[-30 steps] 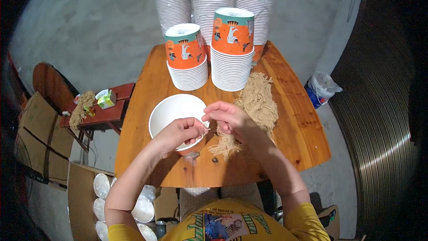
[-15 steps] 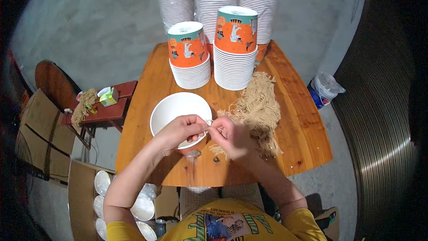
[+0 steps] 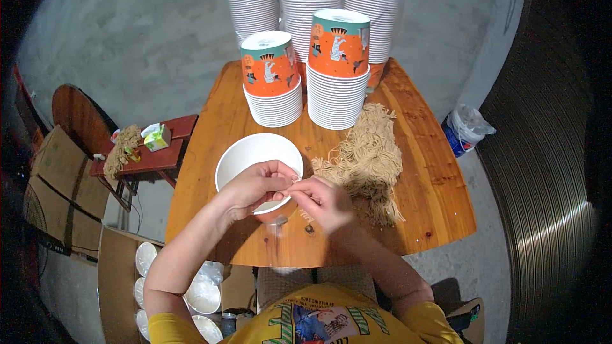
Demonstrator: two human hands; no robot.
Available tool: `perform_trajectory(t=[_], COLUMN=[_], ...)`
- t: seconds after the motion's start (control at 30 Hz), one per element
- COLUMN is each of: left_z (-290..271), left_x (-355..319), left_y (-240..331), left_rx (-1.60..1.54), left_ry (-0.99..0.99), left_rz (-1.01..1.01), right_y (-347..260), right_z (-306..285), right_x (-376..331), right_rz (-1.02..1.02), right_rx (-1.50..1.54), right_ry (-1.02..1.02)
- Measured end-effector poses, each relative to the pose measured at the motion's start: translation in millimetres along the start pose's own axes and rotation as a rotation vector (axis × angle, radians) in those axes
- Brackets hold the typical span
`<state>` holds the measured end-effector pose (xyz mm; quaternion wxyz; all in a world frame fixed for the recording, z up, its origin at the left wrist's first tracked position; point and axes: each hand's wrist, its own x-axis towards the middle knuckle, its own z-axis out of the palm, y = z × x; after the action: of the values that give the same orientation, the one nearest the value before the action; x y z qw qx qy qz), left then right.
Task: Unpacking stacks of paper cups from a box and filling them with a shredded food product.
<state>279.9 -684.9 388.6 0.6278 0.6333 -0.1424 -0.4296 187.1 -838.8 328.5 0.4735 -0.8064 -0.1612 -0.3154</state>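
Note:
A paper tub [image 3: 245, 156], white inside, stands mouth up on the wooden table. Both hands meet at its near right rim. My left hand [image 3: 258, 188] lies over the tub's near side, its fingers closed on a thin pale string [image 3: 296, 179]. From the right, the thumb and fingertips of my right hand [image 3: 322, 200] pinch the same string, close against the left fingertips. Whether the string passes through the rim is hidden by the fingers. Just beyond the right hand spreads a tangled heap of tan string [image 3: 366, 150].
Two stacks of upturned orange-and-green tubs, a shorter one [image 3: 271, 73] and a taller one [image 3: 338, 67], stand behind. Plastic-wrapped stacks [image 3: 309, 0] rise at the table's far end. A carton of white tubs [image 3: 146, 258] sits low left; a red bench [image 3: 150, 156] stands farther left.
My right hand has moved slightly left and down, closer to the left fingertips. The left hand keeps nearly the same place at the rim.

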Motion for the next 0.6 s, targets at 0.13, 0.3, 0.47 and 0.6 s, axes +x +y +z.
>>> perform_trajectory(t=[0.13,0.3,0.47,0.6], left_z=[1.2,3.6,5.2,19.5], left_x=[-1.5,-4.9,-4.6,-10.5], left_y=[2.2,3.4,-2.2,-1.8], left_rx=[0.088,0.169,0.288,0.484], left_ry=[-0.007,0.007,-0.017,0.104], left_rz=[0.02,0.078,0.226,0.396], right_y=[10.4,24.4,5.0,4.7], right_z=[-9.8,-22.5,-21.3,-13.1], right_x=[-7.0,-3.2,6.6,5.4], right_rz=[0.417,0.424,0.544,0.483], right_rx=[0.512,0.898,0.581,0.353], right_ry=[-0.019,0.024,-0.058,-0.108])
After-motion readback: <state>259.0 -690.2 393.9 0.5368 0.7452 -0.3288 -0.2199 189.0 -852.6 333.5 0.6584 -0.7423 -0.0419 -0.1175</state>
